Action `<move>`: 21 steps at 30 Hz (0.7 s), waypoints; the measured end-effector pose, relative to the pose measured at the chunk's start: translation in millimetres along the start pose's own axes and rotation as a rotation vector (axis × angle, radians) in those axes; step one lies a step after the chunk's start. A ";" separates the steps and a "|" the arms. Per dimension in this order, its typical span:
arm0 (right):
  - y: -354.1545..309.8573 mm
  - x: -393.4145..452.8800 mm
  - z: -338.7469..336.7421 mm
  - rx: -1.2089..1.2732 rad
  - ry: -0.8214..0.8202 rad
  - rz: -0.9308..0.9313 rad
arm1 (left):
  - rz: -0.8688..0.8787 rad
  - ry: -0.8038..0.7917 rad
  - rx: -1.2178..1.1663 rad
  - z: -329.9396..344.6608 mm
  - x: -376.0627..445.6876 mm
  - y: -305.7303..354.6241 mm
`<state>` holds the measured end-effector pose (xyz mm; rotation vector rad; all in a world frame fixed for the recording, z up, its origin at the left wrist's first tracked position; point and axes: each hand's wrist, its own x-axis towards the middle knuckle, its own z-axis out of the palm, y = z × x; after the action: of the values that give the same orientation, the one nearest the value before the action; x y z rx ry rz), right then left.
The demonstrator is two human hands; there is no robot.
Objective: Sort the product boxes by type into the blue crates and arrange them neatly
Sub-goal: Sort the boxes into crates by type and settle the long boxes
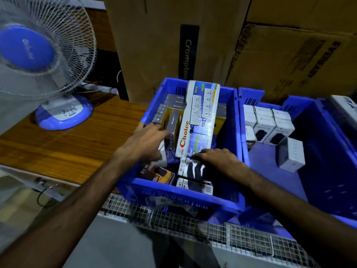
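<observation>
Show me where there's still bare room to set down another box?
The second blue plastic crate has bare floor in front of its small white boxes. The first blue crate, under both hands, is crowded around the long white extension-board box. The wooden tabletop beside the blue fan is open.

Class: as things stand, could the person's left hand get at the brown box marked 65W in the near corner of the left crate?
Probably yes. The 65W box lies uncovered just below the left hand, inside the same crate, with nothing lying over it.
</observation>
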<state>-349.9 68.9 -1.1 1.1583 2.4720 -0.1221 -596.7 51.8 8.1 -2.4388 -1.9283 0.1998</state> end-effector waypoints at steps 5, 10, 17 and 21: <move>-10.6 19.4 10.4 0.026 -0.044 0.056 | 0.021 -0.029 0.220 14.8 9.3 5.4; -11.5 27.1 8.8 0.088 -0.102 0.126 | 0.024 -0.003 0.204 17.3 13.7 5.4; -21.4 32.4 12.4 0.013 0.007 0.179 | 0.019 0.016 -0.076 13.0 3.0 -1.2; -25.5 41.4 11.7 -0.033 -0.082 0.120 | -0.004 0.074 -0.183 6.3 -10.7 -4.8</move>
<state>-389.1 79.0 -30.6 1.2587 2.3182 -0.0919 -604.4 42.2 3.2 -2.5112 -2.0023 -0.0691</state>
